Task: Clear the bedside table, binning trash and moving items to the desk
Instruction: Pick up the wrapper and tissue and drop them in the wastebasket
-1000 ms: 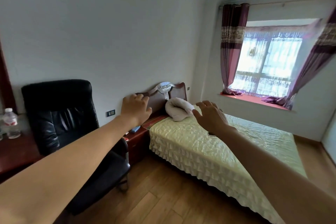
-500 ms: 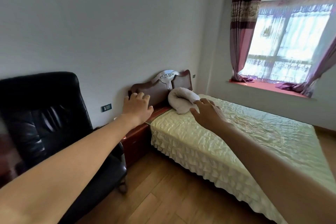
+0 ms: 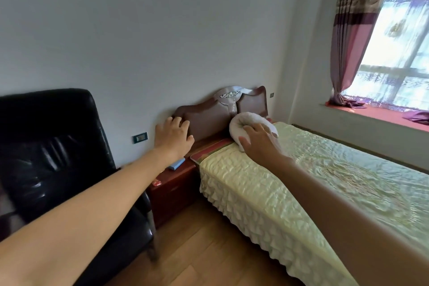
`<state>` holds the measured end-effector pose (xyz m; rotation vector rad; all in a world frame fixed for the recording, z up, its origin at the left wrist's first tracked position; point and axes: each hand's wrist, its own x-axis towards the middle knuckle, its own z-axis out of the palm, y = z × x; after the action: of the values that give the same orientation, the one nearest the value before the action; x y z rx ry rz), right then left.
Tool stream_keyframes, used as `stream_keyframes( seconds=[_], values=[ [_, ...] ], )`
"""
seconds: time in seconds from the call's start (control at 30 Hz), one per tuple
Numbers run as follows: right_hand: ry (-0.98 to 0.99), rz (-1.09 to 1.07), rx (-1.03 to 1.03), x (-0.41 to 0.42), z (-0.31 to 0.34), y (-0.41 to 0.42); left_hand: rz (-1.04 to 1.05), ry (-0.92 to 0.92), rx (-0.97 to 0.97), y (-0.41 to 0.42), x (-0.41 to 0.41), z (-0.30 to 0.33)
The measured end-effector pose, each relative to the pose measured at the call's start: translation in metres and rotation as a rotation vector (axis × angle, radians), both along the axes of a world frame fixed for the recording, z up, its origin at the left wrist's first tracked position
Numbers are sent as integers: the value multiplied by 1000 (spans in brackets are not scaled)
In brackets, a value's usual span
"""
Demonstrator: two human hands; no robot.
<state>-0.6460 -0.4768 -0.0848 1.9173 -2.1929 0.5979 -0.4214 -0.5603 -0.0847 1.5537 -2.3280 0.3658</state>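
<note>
Hands: two (image 3: 173,136) (image 3: 260,138); blue item (image 3: 177,164): one

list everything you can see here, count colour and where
bedside table: 1, dark red wood, between chair and bed
flat item: 1, light blue, on bedside table
small item: 1, red, table's front corner
office chair: 1, black, left
bed: 1, pale yellow-green cover, right
headboard: 1, brown, against wall
rolled towel: 1, white, head of bed
curtain: 1, purple, by window
wall socket: 1, dark, beside chair
left hand: open, raised above table
right hand: open, in front of towel
</note>
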Motion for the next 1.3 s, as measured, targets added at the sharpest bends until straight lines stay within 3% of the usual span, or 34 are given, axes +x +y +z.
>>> stream_keyframes(
  seconds=[0.47,0.8,1.3],
  values=[
    [63,62,-4,-41,-9,-261,81,10,-17,-227,-29,-24],
    [21,111,66,-79,-67,-424,117,-30,75,-379,-59,-74],
    [59,443,203,-123,-141,-678,426,47,245,-538,-105,-168]
  ],
)
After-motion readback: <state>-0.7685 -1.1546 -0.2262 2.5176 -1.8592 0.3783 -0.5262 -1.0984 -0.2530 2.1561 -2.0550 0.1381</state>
